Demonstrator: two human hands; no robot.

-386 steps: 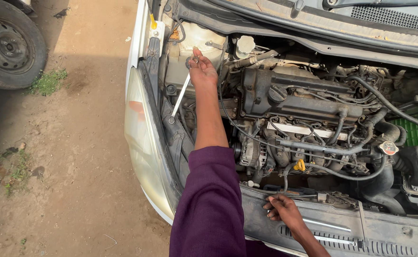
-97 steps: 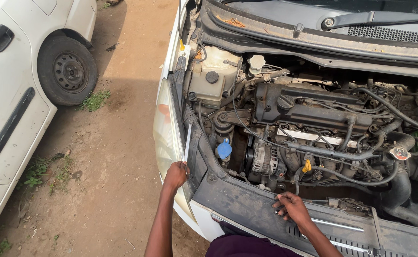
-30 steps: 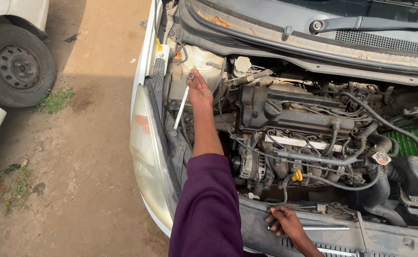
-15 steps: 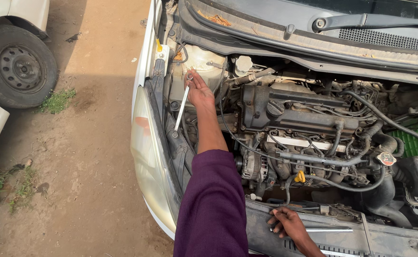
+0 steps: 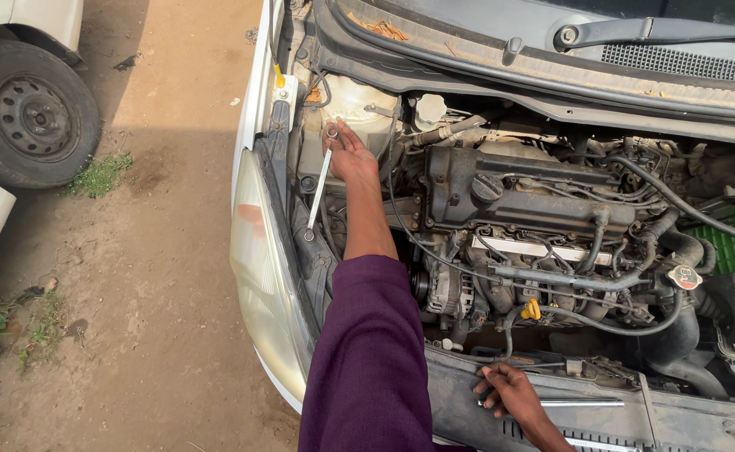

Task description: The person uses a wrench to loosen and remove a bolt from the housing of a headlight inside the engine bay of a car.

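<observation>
One spanner (image 5: 318,186) hung slantwise at centre frame, its ring end pinched in the left hand (image 5: 352,154) deep in the engine bay (image 5: 543,209). Lower right, the right hand (image 5: 508,392) curled loosely on the front panel (image 5: 686,418), seemingly for support.

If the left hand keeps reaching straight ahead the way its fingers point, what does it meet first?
Most likely the pale translucent reservoir just beyond the left hand, which grips a spanner; depth is hard to judge from above.
</observation>
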